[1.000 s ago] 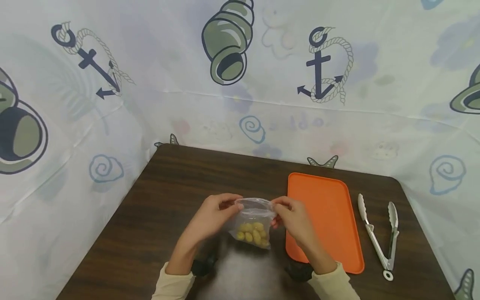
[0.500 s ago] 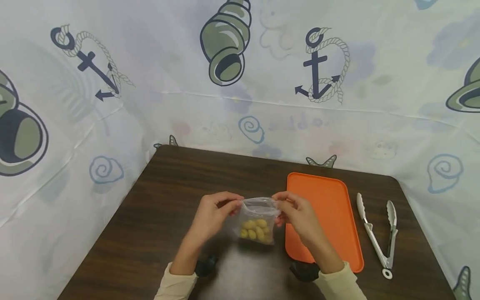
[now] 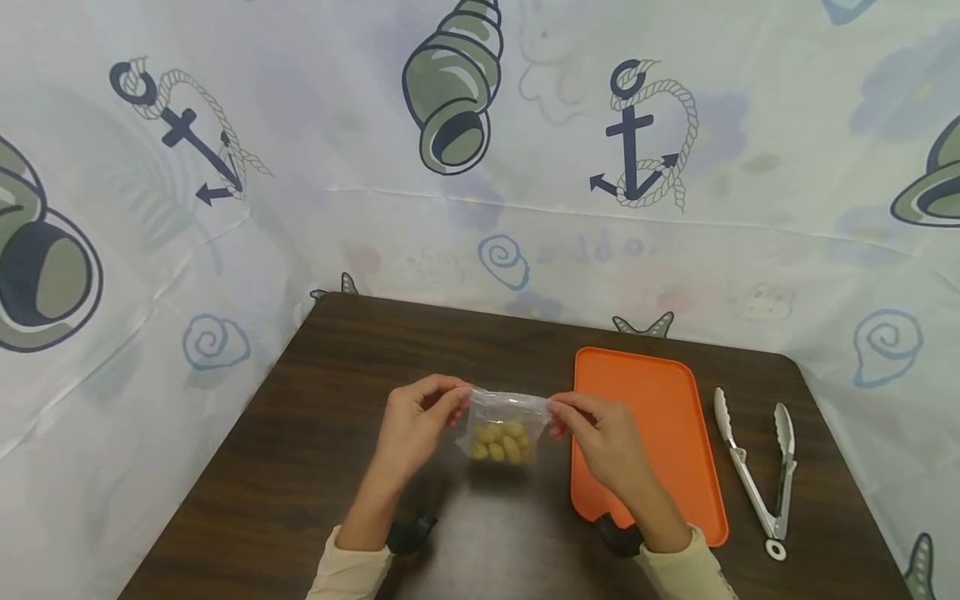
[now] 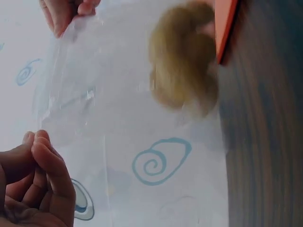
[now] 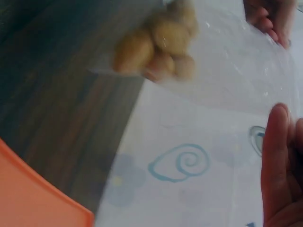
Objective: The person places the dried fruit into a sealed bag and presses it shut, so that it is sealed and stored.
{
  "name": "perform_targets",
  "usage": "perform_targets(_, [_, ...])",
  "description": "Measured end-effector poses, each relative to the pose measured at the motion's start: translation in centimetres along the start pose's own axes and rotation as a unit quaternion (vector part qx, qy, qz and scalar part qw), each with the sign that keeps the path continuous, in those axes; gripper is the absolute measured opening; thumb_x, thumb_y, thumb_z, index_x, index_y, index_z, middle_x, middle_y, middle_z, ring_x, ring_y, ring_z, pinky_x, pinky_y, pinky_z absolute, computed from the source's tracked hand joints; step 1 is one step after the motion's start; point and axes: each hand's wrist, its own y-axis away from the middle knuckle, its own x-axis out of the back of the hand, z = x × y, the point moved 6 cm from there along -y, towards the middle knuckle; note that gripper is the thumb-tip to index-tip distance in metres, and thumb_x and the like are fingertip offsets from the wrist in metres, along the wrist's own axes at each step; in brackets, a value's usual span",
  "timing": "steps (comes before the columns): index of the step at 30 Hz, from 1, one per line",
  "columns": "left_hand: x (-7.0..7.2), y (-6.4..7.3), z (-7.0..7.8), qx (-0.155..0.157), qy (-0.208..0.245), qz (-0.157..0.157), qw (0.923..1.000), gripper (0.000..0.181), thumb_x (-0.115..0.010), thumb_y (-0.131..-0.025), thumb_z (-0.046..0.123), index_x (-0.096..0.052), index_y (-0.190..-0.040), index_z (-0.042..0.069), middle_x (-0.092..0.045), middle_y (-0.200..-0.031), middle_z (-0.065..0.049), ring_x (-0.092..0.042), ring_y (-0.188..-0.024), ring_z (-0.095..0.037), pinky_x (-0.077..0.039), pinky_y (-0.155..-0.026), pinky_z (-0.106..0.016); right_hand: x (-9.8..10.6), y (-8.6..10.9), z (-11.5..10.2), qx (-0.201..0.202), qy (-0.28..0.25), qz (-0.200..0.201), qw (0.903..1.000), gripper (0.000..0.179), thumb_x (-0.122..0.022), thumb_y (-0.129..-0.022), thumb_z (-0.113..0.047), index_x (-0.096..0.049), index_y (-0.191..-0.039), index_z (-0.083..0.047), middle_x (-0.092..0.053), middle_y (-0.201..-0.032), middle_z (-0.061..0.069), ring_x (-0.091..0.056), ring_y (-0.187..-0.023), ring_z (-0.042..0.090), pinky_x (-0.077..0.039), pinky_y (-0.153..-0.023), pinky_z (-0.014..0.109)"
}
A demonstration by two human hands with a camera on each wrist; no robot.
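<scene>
A clear plastic zip bag point(image 3: 508, 408) hangs between my two hands over the dark table, its top edge stretched straight. Several yellowish-brown oval pieces that look like small potatoes point(image 3: 512, 450) lie in its lower part. With thumb and fingers, my left hand point(image 3: 416, 423) pinches the bag's upper left corner. The upper right corner is pinched by my right hand point(image 3: 606, 437), which overlaps the orange tray's left edge in the head view. Seen from the left wrist, the see-through bag point(image 4: 109, 61) spans from one hand to the other, with its contents blurred.
An orange tray point(image 3: 652, 417) lies on the table point(image 3: 360, 358), right of the bag. Farther right, metal tongs point(image 3: 780, 492) rest with their arms spread. Patterned cloth point(image 3: 337, 125) hangs behind and at both sides.
The bag's mouth, gaping earlier, is now drawn flat and straight. My left hand has shifted left and slightly up, widening the distance between the hands. The tray and tongs stay put.
</scene>
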Motion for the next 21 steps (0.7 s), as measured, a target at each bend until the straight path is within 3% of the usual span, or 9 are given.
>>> perform_targets(2, [0.3, 0.1, 0.8, -0.051, -0.046, 0.007, 0.9976, 0.003, -0.077, -0.093, 0.013, -0.078, -0.090, 0.012, -0.071, -0.078, -0.004, -0.060, -0.067, -0.009, -0.052, -0.060, -0.023, 0.3, -0.1, -0.7, 0.025, 0.024, 0.010, 0.9993, 0.012, -0.067, -0.101, -0.019, -0.078, -0.097, -0.013, -0.074, -0.075, -0.001, -0.070, -0.067, 0.011, -0.058, -0.061, 0.024])
perform_targets(5, [0.1, 0.4, 2.1, -0.119, -0.099, 0.006, 0.9879, 0.002, -0.074, -0.095, 0.015, -0.075, -0.093, 0.014, -0.069, -0.087, 0.002, -0.059, -0.077, -0.008, -0.052, -0.068, -0.024, 0.7, 0.0, -1.4, 0.040, 0.039, 0.023, 0.9981, 0.013, -0.066, -0.102, -0.019, -0.076, -0.095, -0.016, -0.069, -0.073, -0.007, -0.064, -0.064, 0.007, -0.050, -0.053, 0.024])
perform_targets(7, [-0.4, 0.6, 2.7, -0.134, -0.105, -0.002, 0.9855, 0.003, -0.071, -0.097, 0.017, -0.073, -0.095, 0.015, -0.069, -0.090, 0.002, -0.059, -0.080, -0.009, -0.051, -0.071, -0.025, 1.1, 0.1, -1.4, 0.031, 0.023, 0.029, 0.9988, 0.014, -0.064, -0.103, -0.020, -0.074, -0.094, -0.017, -0.066, -0.073, -0.006, -0.058, -0.064, 0.007, -0.042, -0.049, 0.025])
perform_targets(10, [-1.4, 0.7, 3.3, -0.114, -0.076, -0.001, 0.9906, 0.009, -0.068, -0.100, 0.022, -0.071, -0.097, 0.013, -0.070, -0.087, 0.000, -0.061, -0.078, -0.009, -0.051, -0.069, -0.025, 1.6, 0.1, -0.4, 0.008, -0.033, 0.013, 0.9993, 0.012, -0.063, -0.104, -0.019, -0.073, -0.102, -0.014, -0.068, -0.086, 0.001, -0.061, -0.074, 0.012, -0.048, -0.058, 0.024])
perform_targets(13, [-2.1, 0.5, 3.9, -0.102, -0.056, 0.016, 0.9931, 0.010, -0.068, -0.100, 0.022, -0.071, -0.095, 0.014, -0.069, -0.080, -0.001, -0.060, -0.072, -0.010, -0.050, -0.064, -0.025, 1.1, 0.1, 1.7, -0.043, -0.087, -0.066, 0.9931, 0.025, -0.065, -0.103, -0.020, -0.067, -0.127, -0.014, -0.069, -0.112, 0.007, -0.067, -0.100, 0.020, -0.056, -0.083, 0.029])
perform_targets(16, [-2.4, 0.0, 4.6, -0.112, -0.056, 0.028, 0.9918, 0.010, -0.068, -0.100, 0.020, -0.070, -0.094, 0.013, -0.066, -0.077, 0.000, -0.059, -0.069, -0.010, -0.049, -0.063, -0.024, -0.6, 0.6, 4.2, -0.106, -0.099, -0.180, 0.9730, 0.054, -0.069, -0.101, -0.028, -0.049, -0.150, -0.015, -0.061, -0.138, 0.009, -0.060, -0.129, 0.033, -0.054, -0.104, 0.041])
perform_targets(18, [-2.3, -0.4, 5.0, -0.119, -0.055, 0.036, 0.9908, 0.009, -0.068, -0.100, 0.019, -0.070, -0.094, 0.013, -0.065, -0.076, -0.001, -0.058, -0.067, -0.012, -0.048, -0.060, -0.024, -2.0, 0.9, 5.6, -0.124, -0.091, -0.238, 0.9590, 0.062, -0.069, -0.100, -0.033, -0.043, -0.154, -0.013, -0.058, -0.143, 0.013, -0.056, -0.134, 0.038, -0.052, -0.107, 0.047])
perform_targets(21, [-2.0, -0.9, 5.3, -0.119, -0.041, 0.048, 0.9909, 0.010, -0.067, -0.101, 0.018, -0.070, -0.094, 0.011, -0.066, -0.076, -0.003, -0.056, -0.064, -0.015, -0.045, -0.057, -0.024, -3.5, 0.7, 6.9, -0.117, -0.086, -0.257, 0.9554, 0.058, -0.067, -0.102, -0.035, -0.049, -0.150, -0.010, -0.062, -0.140, 0.015, -0.063, -0.128, 0.033, -0.054, -0.105, 0.045])
